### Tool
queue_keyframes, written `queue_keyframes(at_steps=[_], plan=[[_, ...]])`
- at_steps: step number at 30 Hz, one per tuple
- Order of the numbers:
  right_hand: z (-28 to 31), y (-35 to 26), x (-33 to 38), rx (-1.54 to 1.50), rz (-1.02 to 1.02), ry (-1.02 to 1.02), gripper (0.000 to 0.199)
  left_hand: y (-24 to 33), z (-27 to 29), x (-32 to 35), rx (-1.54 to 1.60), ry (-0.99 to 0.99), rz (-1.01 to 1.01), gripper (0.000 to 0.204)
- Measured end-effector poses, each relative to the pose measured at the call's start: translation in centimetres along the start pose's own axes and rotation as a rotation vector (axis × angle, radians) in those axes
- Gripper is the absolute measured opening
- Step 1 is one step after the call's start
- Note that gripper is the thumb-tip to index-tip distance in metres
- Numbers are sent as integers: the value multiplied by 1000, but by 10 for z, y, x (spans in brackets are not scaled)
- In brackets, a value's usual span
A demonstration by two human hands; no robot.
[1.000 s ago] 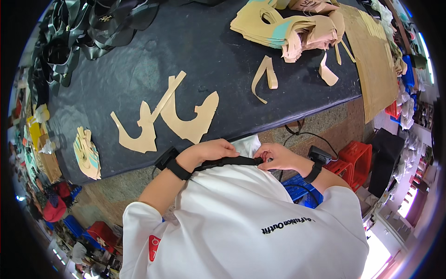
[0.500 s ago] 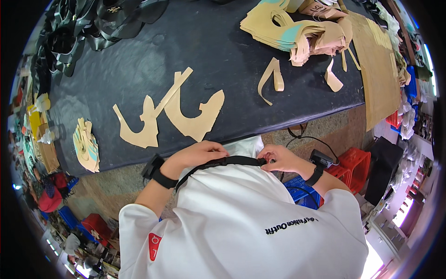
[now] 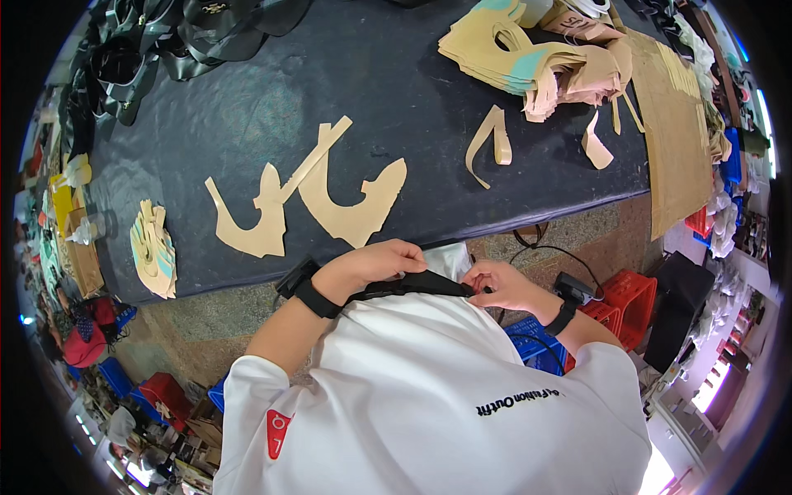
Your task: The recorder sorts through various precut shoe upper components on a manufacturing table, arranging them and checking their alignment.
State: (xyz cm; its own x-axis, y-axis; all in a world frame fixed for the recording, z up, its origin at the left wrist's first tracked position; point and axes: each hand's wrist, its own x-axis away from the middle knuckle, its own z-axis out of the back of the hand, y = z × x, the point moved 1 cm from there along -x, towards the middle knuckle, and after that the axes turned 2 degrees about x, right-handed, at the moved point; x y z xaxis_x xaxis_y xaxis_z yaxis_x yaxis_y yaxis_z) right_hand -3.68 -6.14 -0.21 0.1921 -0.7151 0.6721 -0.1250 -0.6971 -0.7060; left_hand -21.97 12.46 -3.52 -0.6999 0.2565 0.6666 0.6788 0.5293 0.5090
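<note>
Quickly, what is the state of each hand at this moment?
Left hand: closed, pinching the black band at the waist.
Right hand: curled at the band's right end; whether it is pinching cannot be told.

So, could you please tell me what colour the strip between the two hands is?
The strip is black; the head view shows it best.

From the left hand (image 3: 385, 262), a way over the dark table (image 3: 412, 107) passes between the curved beige pieces (image 3: 351, 219) and the folded beige strip (image 3: 502, 148). Farther away, the beige stack (image 3: 485, 62) blocks the right side, and glossy black pieces (image 3: 219, 37) block the far left corner.
</note>
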Motion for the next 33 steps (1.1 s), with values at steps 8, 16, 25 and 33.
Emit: queue_keyframes(at_steps=[8, 16, 25, 33], plan=[[0, 16, 11, -58, 26, 42, 34, -4, -4, 7, -121, -3, -86, 12], [2, 22, 23, -86, -15, 78, 34, -20, 27, 63, -77, 121, 0, 17], [1, 11, 20, -78, 1, 81, 35, -31, 17, 83, -268, 329, -93, 22], [-2, -12, 20, 115, 59, 126, 23, 17, -33, 4, -718, 33, -530, 35]])
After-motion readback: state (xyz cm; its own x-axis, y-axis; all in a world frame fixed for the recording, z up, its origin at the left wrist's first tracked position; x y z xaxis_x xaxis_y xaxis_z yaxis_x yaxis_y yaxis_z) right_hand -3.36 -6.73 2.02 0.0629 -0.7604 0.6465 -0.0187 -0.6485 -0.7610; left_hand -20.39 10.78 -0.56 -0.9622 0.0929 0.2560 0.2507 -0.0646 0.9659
